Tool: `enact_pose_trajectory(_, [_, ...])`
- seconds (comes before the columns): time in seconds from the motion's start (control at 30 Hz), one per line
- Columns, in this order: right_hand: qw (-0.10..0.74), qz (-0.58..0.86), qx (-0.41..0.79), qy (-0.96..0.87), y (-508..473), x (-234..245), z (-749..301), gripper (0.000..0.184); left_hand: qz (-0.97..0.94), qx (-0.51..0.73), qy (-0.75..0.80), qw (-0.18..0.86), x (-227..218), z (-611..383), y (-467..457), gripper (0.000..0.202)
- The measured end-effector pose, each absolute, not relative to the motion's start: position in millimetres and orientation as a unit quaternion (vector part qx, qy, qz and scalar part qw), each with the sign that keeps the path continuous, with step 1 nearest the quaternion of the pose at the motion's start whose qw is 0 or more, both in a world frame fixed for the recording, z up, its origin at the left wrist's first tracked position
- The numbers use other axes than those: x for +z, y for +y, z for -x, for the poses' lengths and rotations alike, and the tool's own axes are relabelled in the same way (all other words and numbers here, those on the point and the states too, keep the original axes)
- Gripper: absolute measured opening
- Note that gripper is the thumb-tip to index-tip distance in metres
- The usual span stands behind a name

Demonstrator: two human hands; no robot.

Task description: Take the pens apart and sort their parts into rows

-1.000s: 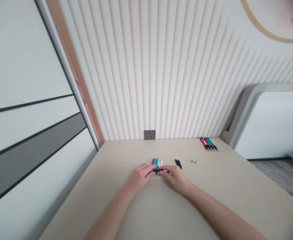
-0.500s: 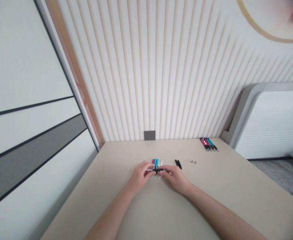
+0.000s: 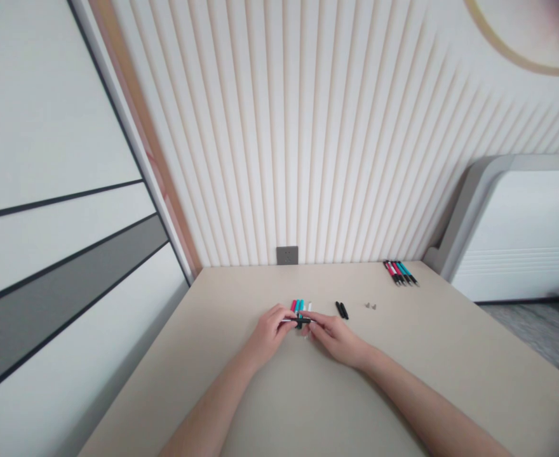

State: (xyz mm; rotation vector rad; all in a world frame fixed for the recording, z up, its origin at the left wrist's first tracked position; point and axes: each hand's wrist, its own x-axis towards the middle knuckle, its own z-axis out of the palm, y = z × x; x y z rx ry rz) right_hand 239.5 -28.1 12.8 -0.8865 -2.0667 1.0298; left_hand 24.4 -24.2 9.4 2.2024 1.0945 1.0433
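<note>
Between my two hands a black pen grip (image 3: 303, 320) lies level, with a thin white rod, which looks like a refill, sticking out at its left end. My left hand (image 3: 270, 329) is closed on the left part, thumb and fingers pinching it. My right hand (image 3: 334, 336) pinches the right end, where a small metallic tip shows at the fingertips. Just behind the hands, red and teal pen barrels (image 3: 300, 304) lie on the table, partly hidden by my fingers. A thin white rod (image 3: 309, 306) lies to their right.
On the table (image 3: 279, 406), two black grips (image 3: 342, 310) and small metallic tips (image 3: 371, 306) lie right of my hands. Several red and teal pens (image 3: 401, 273) lie at the back right edge. A ribbed wall with a socket (image 3: 288, 255) stands behind.
My right hand's fingertips have shifted slightly left along the pen grip, toward my left hand. Both hands keep their hold, and the view has moved a little.
</note>
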Motion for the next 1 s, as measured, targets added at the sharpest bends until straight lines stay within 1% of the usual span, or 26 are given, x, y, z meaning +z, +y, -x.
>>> enact_pose_trajectory(0.2, [0.366,0.353,0.441,-0.740,-24.5,4.5,-239.7,0.033,-0.804,0.375,0.400,0.229,14.0,-25.3,-26.4,0.010])
enact_pose_trajectory(0.3, [0.380,0.385,0.430,-0.723,-20.9,0.2,-240.9,0.027,-0.806,0.372,0.399,0.230,15.1,-25.4,-26.9,0.011])
enact_pose_trajectory(0.37, [0.381,0.407,0.411,-0.721,-19.6,-0.5,-241.9,0.027,-0.807,0.370,0.397,0.233,15.1,-25.3,-26.9,0.012])
enact_pose_trajectory(0.47, [0.368,0.425,0.384,-0.733,-19.1,-0.6,-243.3,0.030,-0.808,0.370,0.391,0.239,14.2,-24.9,-26.9,0.012])
enact_pose_trajectory(0.57, [0.353,0.435,0.352,-0.750,-19.0,-1.8,-244.1,0.038,-0.807,0.372,0.390,0.242,13.0,-24.7,-26.8,0.010])
enact_pose_trajectory(0.73, [0.335,0.433,0.346,-0.762,-18.1,-4.0,-244.5,0.049,-0.812,0.364,0.387,0.242,11.9,-24.5,-26.2,0.011])
enact_pose_trajectory(1.0, [0.326,0.449,0.364,-0.748,-21.3,-6.7,-242.3,0.053,-0.814,0.362,0.389,0.236,11.7,-23.3,-26.4,0.011])
